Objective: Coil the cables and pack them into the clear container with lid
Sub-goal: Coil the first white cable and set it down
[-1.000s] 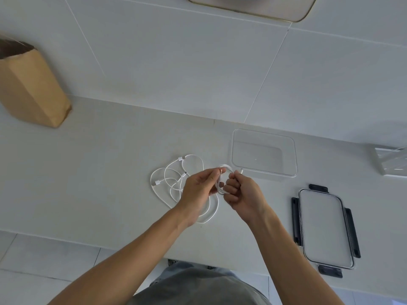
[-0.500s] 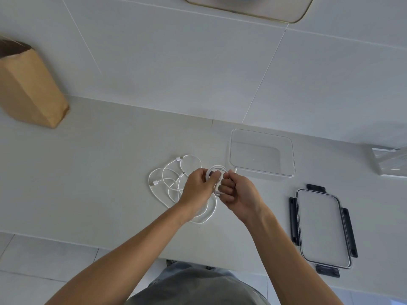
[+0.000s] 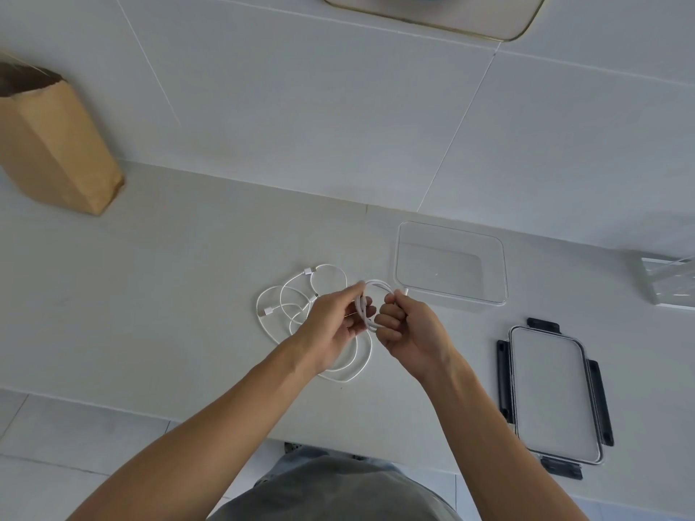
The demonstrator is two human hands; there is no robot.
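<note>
A small coil of white cable (image 3: 370, 302) is held above the counter between both hands. My right hand (image 3: 408, 329) grips the coil's right side in curled fingers. My left hand (image 3: 333, 321) pinches the cable on the coil's left side, index finger stretched toward its top. Loose white cables (image 3: 297, 295) with plug ends lie tangled on the counter under and left of my left hand. The clear container (image 3: 451, 263) stands open and holds nothing, just beyond my right hand. Its clear lid (image 3: 553, 392) with dark latches lies flat to the right.
A brown paper bag (image 3: 56, 144) stands at the far left against the tiled wall. A clear plastic object (image 3: 669, 280) sits at the right edge. The counter's front edge runs just below my forearms.
My left hand has fed another turn of cable round the coil and its fingers have spread more. The right hand keeps its grip in about the same place.
</note>
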